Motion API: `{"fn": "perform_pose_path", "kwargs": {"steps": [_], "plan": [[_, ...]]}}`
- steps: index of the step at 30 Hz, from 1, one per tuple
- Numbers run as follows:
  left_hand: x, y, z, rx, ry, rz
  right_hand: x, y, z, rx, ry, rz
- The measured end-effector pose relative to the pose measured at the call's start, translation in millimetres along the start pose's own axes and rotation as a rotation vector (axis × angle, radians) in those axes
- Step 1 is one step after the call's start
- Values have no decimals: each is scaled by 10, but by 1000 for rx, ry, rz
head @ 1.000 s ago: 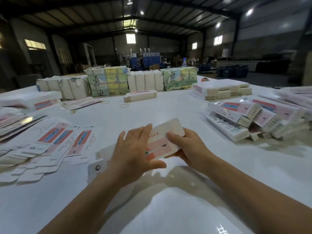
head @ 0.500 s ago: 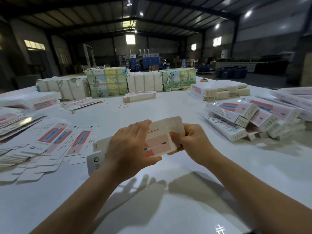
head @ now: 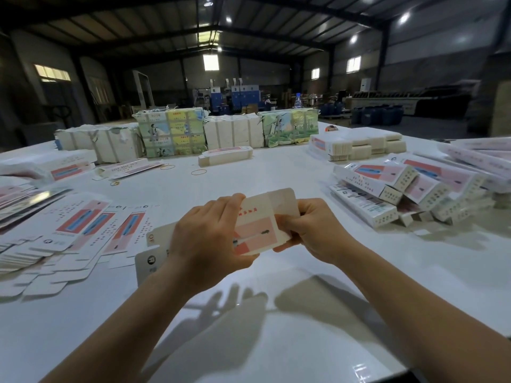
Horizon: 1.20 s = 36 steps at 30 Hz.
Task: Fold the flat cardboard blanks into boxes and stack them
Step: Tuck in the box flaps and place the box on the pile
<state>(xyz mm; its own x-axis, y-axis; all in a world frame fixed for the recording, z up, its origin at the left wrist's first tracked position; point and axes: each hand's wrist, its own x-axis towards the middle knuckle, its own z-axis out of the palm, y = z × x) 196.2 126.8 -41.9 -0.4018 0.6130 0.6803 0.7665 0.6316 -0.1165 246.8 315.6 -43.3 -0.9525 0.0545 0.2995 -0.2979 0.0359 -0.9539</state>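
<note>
A long white and pink cardboard blank (head: 257, 230) hangs above the white table (head: 276, 341), held at both ends. My left hand (head: 206, 239) wraps around its middle and hides much of it. My right hand (head: 312, 228) pinches its far end with curled fingers, below a rounded end flap. A fan of flat blanks (head: 72, 233) lies on the table at the left. Folded boxes (head: 392, 189) are piled at the right.
Wrapped bundles of blanks (head: 171, 134) line the table's far side, with a small stack (head: 356, 146) at the back right. A single folded box (head: 225, 156) and loose rubber bands (head: 199, 171) lie mid-table. More blanks sit at the far left edge (head: 25, 194).
Both hands have lifted the blank a little off the table and drawn closer together. My right fingers have curled tighter around the far end.
</note>
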Motion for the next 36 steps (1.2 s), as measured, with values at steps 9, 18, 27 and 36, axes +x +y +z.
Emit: {"fn": "perform_pose_path", "kwargs": {"steps": [9, 18, 27, 36], "plan": [[-50, -39, 17, -10, -93, 34, 20, 42, -54, 15, -155, 184], [-22, -42, -110, -15, -58, -18, 41, 54, -75, -203, -86, 58], [-41, -143, -94, -64, 10, -84, 31, 31, -54, -68, -69, 94], [-66, -272, 70, -132, -314, -235, 21, 211, 125, -89, 91, 85]]}}
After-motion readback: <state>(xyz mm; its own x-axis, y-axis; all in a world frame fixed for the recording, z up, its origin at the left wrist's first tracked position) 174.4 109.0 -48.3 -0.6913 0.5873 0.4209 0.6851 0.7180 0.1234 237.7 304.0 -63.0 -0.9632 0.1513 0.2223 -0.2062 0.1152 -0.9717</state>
